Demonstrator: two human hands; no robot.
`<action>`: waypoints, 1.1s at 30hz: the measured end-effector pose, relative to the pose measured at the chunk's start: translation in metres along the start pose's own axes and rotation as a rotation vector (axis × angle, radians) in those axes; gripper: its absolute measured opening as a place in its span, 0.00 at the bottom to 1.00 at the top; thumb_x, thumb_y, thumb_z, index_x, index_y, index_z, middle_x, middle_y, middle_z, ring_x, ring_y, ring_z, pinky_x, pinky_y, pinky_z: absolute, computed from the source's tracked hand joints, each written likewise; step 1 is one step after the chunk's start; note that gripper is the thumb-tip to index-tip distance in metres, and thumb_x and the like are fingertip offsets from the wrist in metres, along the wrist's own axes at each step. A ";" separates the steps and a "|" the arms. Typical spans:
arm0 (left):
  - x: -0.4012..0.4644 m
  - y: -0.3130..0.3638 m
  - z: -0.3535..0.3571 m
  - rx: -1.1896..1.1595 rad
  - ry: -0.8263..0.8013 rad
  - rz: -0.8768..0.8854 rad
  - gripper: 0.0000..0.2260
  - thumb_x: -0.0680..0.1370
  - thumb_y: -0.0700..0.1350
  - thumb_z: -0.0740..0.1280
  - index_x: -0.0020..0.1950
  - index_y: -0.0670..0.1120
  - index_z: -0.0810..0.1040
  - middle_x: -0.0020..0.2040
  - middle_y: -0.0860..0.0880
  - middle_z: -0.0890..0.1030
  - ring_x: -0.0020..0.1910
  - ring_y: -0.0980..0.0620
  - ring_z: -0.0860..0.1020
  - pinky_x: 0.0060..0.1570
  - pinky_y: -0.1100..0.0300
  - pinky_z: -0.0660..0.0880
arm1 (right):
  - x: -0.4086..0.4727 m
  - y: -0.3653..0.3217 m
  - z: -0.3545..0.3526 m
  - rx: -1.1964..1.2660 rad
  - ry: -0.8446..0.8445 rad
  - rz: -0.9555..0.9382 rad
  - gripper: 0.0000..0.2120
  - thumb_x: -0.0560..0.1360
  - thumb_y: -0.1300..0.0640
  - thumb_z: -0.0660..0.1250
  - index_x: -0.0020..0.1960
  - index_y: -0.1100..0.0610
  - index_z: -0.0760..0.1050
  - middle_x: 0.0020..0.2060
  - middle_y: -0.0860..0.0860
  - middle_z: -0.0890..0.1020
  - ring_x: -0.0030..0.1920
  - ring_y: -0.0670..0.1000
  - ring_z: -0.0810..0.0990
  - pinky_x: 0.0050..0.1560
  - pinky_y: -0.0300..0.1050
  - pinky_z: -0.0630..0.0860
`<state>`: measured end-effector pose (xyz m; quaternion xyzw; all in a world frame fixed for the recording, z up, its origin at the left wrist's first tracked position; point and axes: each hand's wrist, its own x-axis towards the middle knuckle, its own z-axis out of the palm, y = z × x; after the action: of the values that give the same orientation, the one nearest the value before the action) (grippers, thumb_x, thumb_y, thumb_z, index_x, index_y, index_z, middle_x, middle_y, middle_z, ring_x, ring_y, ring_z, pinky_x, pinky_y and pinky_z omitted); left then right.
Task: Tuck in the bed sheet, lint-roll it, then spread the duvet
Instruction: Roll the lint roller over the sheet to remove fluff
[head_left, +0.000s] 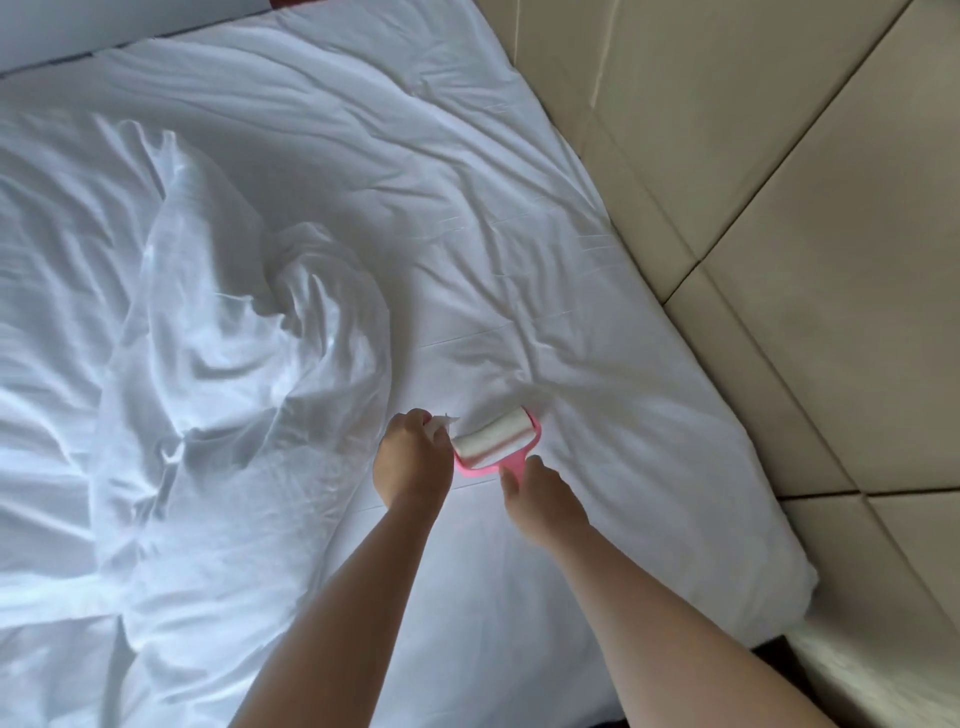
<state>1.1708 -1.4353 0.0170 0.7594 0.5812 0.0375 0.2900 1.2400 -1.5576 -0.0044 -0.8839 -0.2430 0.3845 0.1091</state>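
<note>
The lint roller (496, 442) is gripped by the right hand (540, 501); a peeled sheet (439, 423) is pinched by the left hand (413, 457) and should be torn off cleanly before the bed sheet (597, 364) is rolled

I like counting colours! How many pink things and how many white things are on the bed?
Pink: 1, the roller frame.
White: 4, the sheet, the duvet, the roll, the paper scrap in the left hand.
Total: 5.

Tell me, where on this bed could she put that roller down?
Flat sheet lies between the lint roller and the padded wall, and beyond it. The bunched duvet crowds the left side.
</note>
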 end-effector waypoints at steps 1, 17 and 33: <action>0.001 -0.005 -0.001 -0.001 0.003 -0.006 0.08 0.78 0.44 0.62 0.48 0.43 0.78 0.50 0.46 0.78 0.46 0.45 0.74 0.39 0.58 0.66 | -0.001 -0.001 0.005 0.000 -0.011 0.008 0.21 0.83 0.45 0.48 0.59 0.62 0.66 0.56 0.59 0.77 0.57 0.60 0.77 0.51 0.49 0.71; 0.031 -0.045 -0.015 0.028 0.102 -0.046 0.08 0.76 0.43 0.63 0.51 0.45 0.80 0.52 0.48 0.80 0.51 0.47 0.76 0.41 0.61 0.65 | 0.083 -0.056 0.002 -0.023 0.033 -0.004 0.22 0.83 0.46 0.48 0.63 0.64 0.65 0.58 0.61 0.76 0.60 0.62 0.76 0.54 0.49 0.71; -0.017 -0.038 -0.026 -0.014 -0.011 -0.018 0.07 0.77 0.43 0.65 0.51 0.43 0.79 0.52 0.46 0.79 0.48 0.44 0.77 0.41 0.59 0.67 | 0.012 -0.008 0.003 -0.077 -0.030 0.034 0.21 0.83 0.45 0.48 0.59 0.63 0.65 0.56 0.60 0.77 0.57 0.60 0.77 0.49 0.49 0.70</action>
<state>1.1221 -1.4344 0.0250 0.7522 0.5862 0.0349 0.2990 1.2420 -1.5443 -0.0110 -0.8855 -0.2442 0.3899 0.0647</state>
